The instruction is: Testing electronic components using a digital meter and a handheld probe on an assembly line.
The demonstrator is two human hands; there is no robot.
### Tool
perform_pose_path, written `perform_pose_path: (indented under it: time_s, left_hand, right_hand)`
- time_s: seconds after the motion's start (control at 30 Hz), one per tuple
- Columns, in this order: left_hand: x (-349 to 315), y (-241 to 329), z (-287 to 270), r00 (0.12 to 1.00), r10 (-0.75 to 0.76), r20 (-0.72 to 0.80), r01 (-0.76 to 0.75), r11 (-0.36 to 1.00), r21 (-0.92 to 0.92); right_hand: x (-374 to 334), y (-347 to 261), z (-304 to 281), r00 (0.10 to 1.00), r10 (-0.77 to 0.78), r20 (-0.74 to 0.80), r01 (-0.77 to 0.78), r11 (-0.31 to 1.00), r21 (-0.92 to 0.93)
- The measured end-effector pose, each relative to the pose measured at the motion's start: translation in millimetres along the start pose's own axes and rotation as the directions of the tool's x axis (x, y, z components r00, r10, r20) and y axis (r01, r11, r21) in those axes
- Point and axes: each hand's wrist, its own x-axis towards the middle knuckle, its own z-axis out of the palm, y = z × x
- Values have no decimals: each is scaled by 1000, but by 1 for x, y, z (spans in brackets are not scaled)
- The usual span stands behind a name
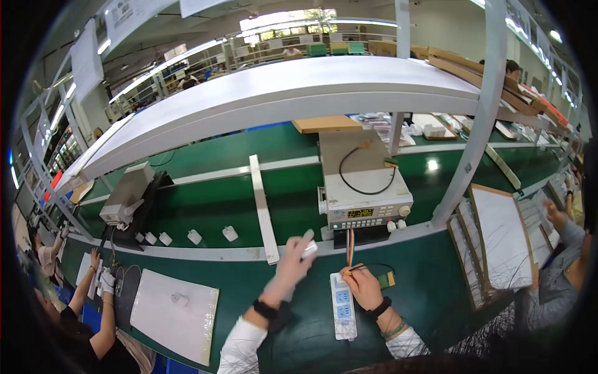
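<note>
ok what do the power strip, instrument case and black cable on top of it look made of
Power strip: likely hard plastic, smooth white with blue socket faces. Instrument case: probably painted metal, pale, crisp-edged; plastic possible. Black cable: perhaps rubber or soft plastic, dark, bending in a smooth curve.

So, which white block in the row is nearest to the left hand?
The rightmost block, the one closest to the white bar; the others stand farther left, away from the left hand.
</note>
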Motion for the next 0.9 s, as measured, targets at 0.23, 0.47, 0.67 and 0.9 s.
perform_pose_path:
  time_s: [0.23, 0.47, 0.67, 0.9]
  left_hand:
    - [66, -57, -13, 942, -156, 297, 21, 910, 414]
    - [85, -126, -81, 884, -422, 203, -124, 206, 971]
    - [36, -158, -129, 851, -523, -50, 232, 290, 928]
    - [-16, -22, -66, 909, -405, 100, 374, 685, -626]
  right_hand:
    - [-1, -4, 1, 1000, 3, 7, -3, 998, 64]
    - [-1, -3, -6, 1000, 17, 20, -18, 998, 53]
    - [-5, 1, 1, 999, 31, 23, -33, 994, 104]
    - [-4, 12, -2, 1000, 30, -4, -29, 999, 36]
